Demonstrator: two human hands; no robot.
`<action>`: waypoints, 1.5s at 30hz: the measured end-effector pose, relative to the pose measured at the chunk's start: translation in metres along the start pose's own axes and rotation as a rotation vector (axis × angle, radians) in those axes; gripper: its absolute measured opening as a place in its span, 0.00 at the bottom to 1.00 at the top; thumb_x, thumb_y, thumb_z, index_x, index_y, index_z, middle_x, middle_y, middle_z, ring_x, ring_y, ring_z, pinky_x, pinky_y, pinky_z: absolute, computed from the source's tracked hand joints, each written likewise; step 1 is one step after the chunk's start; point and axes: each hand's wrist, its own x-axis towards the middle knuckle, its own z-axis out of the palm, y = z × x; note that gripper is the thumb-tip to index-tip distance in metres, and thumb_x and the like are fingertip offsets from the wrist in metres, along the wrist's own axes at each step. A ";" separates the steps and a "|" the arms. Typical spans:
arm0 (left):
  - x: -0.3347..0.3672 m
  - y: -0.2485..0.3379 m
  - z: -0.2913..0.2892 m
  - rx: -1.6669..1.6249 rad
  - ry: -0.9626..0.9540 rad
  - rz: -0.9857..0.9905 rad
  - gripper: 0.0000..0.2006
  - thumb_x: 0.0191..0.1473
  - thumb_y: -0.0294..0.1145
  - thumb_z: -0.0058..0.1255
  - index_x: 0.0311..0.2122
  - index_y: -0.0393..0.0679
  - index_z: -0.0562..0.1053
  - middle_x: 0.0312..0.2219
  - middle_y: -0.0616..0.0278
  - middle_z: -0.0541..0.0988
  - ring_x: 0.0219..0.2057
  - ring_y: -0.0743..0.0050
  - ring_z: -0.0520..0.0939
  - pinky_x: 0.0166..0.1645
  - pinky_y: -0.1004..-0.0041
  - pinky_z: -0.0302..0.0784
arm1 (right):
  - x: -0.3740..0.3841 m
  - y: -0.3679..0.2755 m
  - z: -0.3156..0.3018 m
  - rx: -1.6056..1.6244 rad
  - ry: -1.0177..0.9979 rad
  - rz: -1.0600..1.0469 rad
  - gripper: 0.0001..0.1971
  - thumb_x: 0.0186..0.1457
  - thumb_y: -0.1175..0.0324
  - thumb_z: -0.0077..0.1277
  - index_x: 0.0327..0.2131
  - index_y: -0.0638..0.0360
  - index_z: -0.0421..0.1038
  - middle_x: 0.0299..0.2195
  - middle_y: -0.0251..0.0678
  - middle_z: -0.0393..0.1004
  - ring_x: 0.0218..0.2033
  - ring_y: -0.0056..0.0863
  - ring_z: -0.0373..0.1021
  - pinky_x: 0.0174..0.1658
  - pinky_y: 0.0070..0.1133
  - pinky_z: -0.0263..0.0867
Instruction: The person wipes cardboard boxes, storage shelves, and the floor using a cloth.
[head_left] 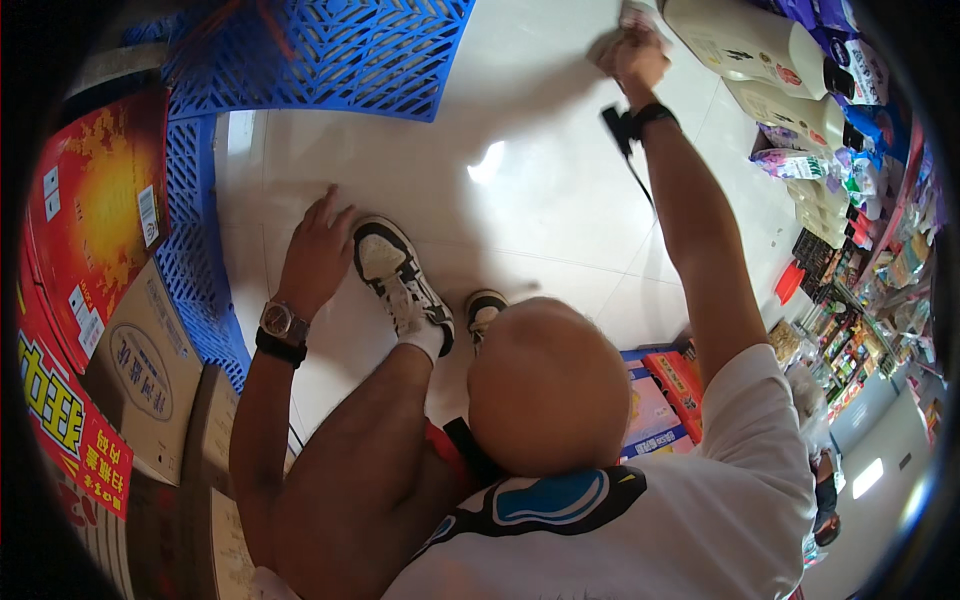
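My right hand reaches far forward, low over the pale tiled floor, beside large cream bottles. Its fingers are closed around a small greyish, cloth-like thing, which is blurred and partly covered by the hand. A black strap with a small dark device and a thin cable sits on that wrist. My left hand hangs over the floor with its fingers apart and nothing in them, close to my black-and-white shoe. A watch and a black band circle the left wrist.
A blue plastic pallet lies at the far left, with another lattice edge along the left. Red cartons and brown cartons are stacked there. Shelves of packaged goods line the right. A person's arm shows at lower right.
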 end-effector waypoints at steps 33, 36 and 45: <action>-0.007 0.002 0.028 -0.034 0.150 -0.095 0.28 0.66 0.28 0.64 0.71 0.41 0.76 0.85 0.44 0.55 0.79 0.32 0.67 0.77 0.43 0.74 | -0.198 -0.146 -0.029 0.271 -0.199 -0.573 0.18 0.60 0.68 0.67 0.54 0.39 0.86 0.59 0.32 0.79 0.59 0.47 0.74 0.60 0.41 0.74; -0.011 0.008 0.026 -0.030 0.121 -0.097 0.28 0.66 0.28 0.63 0.71 0.42 0.77 0.84 0.42 0.56 0.79 0.32 0.67 0.78 0.43 0.73 | -0.147 -0.148 -0.019 0.246 -0.165 -0.681 0.20 0.61 0.66 0.67 0.56 0.37 0.85 0.60 0.31 0.79 0.61 0.46 0.73 0.61 0.42 0.73; 0.001 0.029 0.017 -0.081 0.076 -0.058 0.28 0.67 0.29 0.62 0.71 0.42 0.76 0.83 0.40 0.58 0.79 0.32 0.66 0.79 0.44 0.71 | -0.108 -0.172 -0.020 0.337 -0.250 -0.505 0.18 0.63 0.63 0.67 0.56 0.38 0.85 0.59 0.36 0.80 0.62 0.54 0.74 0.67 0.43 0.75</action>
